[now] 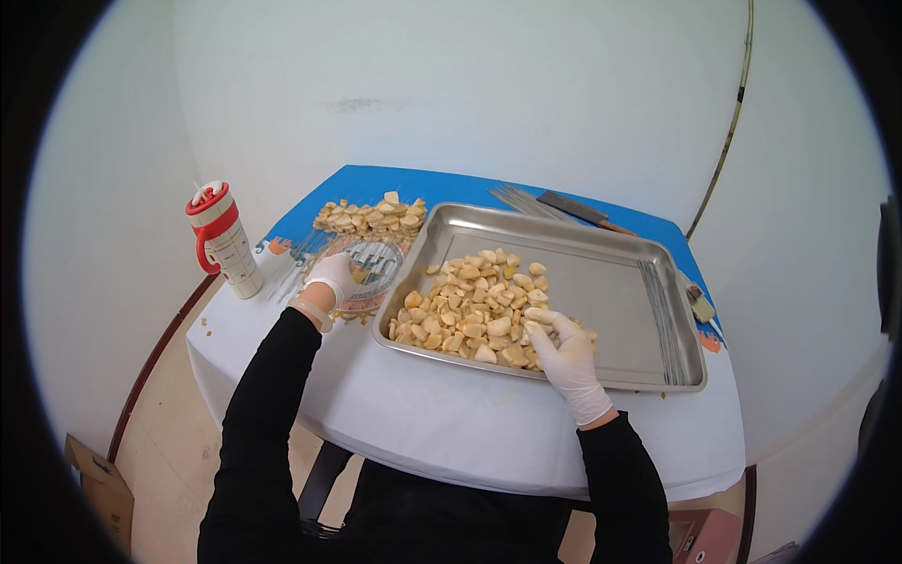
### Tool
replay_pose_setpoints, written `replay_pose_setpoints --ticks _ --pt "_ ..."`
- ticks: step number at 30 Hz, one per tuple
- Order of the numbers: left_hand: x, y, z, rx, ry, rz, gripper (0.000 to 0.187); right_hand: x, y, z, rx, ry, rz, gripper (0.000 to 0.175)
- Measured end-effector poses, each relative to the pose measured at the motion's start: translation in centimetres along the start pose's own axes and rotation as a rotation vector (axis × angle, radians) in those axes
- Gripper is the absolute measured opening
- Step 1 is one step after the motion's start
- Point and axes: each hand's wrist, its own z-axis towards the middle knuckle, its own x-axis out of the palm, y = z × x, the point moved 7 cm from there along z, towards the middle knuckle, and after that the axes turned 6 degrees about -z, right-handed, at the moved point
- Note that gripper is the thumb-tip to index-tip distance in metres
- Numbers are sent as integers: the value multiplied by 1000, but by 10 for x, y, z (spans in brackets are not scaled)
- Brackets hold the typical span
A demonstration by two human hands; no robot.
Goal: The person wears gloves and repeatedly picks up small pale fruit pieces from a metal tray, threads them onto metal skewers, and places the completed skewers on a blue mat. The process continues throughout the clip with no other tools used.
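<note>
A stainless steel tray stands before me with a heap of pale yellow food pieces in its left half. My right hand, in a white glove, hovers at the heap's right edge. Its thumb and fingertips come close together; whether a piece is between them is unclear. Left of the tray, my left hand, also gloved, is above the patterned tablecloth, its fingertips mostly hidden. Thin metal skewers lie around it. Beyond it, threaded pieces are stacked on skewers.
A bundle of skewers lies along the tray's right side. Behind the tray are more skewers and a cleaver with a wooden handle. A red-lidded tumbler stands at the table's left edge. A brush-like tool lies right of the tray.
</note>
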Motion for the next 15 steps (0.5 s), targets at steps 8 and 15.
replay_pose_setpoints --ticks 8,15 --pt "24 25 23 7 -19 35 40 3 0 0 -29 0 35 27" --pt "21 11 14 -26 -18 17 33 0 -4 1 12 -7 -2 26"
